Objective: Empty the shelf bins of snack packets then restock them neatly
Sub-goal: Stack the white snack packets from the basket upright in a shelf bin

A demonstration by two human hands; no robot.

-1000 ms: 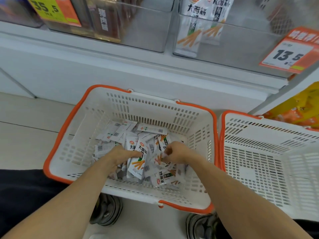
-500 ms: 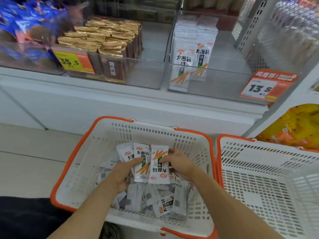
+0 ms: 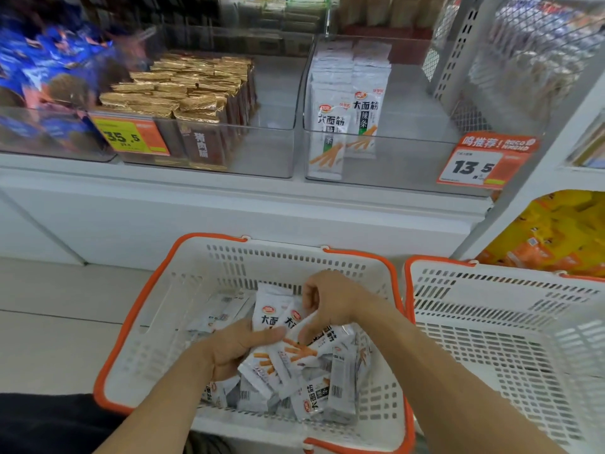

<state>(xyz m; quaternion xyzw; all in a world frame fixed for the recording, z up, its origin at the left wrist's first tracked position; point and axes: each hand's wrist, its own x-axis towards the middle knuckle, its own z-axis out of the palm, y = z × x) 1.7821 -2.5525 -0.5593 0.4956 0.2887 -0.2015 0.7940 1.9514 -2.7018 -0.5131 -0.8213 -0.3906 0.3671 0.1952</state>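
Packets (image 3: 288,352) of a white, glossy snack lie heaped in the orange-rimmed basket (image 3: 137,309) on the floor, and a few of the same sort already stand upright at the front left of the clear bin (image 3: 402,158) on the shelf above. The left hand (image 3: 239,348) holds a small bunch from below, thumb laid across the printed faces. The right hand (image 3: 330,306) is curled over the top edges of the same bunch, fingertips pinching them. Both hands are close together, clamped on that bunch above the heap.

These packets look light, thin and limp, with a slick film skin, so a stack would likely fan out or slide apart if held loosely. The sealed ends seem the stiffest part. A good hold, I judge, is flat across the broad faces with thumb on one side and fingers on the other, squaring the edges first so all prints face one way. Crushing seems a small risk; slipping is the bigger one.

A second basket (image 3: 491,322) sits just beside the first on the right. Gold packets (image 3: 183,93) fill the neighbouring bin, and a price tag (image 3: 484,165) hangs on the front of the clear bin.
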